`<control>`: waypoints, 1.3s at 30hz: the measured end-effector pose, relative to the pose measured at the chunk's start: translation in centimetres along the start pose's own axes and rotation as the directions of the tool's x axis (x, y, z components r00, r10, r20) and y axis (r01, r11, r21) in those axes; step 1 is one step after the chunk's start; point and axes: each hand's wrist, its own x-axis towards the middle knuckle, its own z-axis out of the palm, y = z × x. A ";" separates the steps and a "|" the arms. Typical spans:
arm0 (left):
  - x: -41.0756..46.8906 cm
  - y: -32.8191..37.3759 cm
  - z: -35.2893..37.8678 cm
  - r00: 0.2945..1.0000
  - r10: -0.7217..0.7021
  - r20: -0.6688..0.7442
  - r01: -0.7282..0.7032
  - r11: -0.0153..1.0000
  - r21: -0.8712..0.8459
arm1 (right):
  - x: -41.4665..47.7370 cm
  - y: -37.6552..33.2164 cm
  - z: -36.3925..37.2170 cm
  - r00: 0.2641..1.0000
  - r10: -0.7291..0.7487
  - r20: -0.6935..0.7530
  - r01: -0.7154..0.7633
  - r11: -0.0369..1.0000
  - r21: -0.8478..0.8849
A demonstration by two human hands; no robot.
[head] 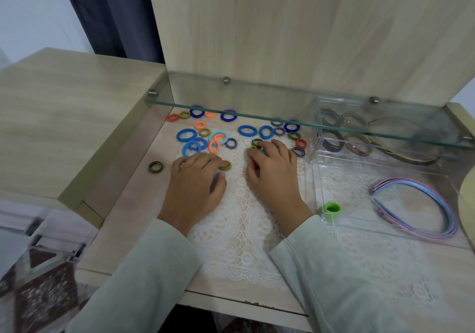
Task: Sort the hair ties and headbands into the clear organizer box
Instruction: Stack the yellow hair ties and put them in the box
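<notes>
Several hair ties (pixel 190 137) in blue, orange, red and olive lie scattered on a lace mat (pixel 239 230). My left hand (pixel 196 186) rests palm down, its fingertips touching an olive hair tie (pixel 225 165). My right hand (pixel 272 176) lies beside it, fingers curled over a dark green tie (pixel 256 142). The clear organizer box (pixel 318 178) stands at the right. It holds pastel headbands (pixel 421 204) in front, a bright green tie (pixel 332 208) at its near left corner, and brown ties and a dark headband (pixel 357 147) in the back.
A glass shelf (pixel 282 119) juts out above the far ties and the box's back. One striped olive tie (pixel 155 167) lies alone at the left. Wooden panels wall the desk at the back and left. The desk's front edge runs below my sleeves.
</notes>
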 end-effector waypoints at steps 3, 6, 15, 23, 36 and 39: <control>0.0 0.1 0.0 1.000 0.010 0.005 -0.010 0.999 -0.031 | -0.1 -0.1 -0.2 0.999 -0.033 -0.022 0.033 0.999 -0.004; -0.2 0.2 -0.2 0.999 0.047 0.001 -0.047 0.997 -0.067 | -0.1 -0.2 -0.3 0.998 -0.055 -0.035 0.055 0.998 0.008; -0.2 0.1 -0.4 0.993 0.114 0.000 -0.113 0.986 -0.125 | -0.1 -0.2 -0.6 0.997 -0.070 0.016 0.070 0.997 0.014; 0.1 -0.8 -0.6 0.976 -0.139 -0.168 0.114 0.982 -0.154 | -0.3 -0.3 -0.4 0.996 -0.085 -0.002 0.085 0.996 0.027; 0.2 -1.2 -0.5 0.959 -0.242 -0.149 0.207 0.953 -0.220 | -1.3 -1.0 -1.8 0.989 -0.151 0.004 0.137 0.910 0.391; 0.2 -1.2 -0.4 0.958 -0.250 -0.138 0.215 0.950 -0.226 | -1.3 -1.0 -1.7 0.984 -0.176 0.029 0.149 0.903 0.404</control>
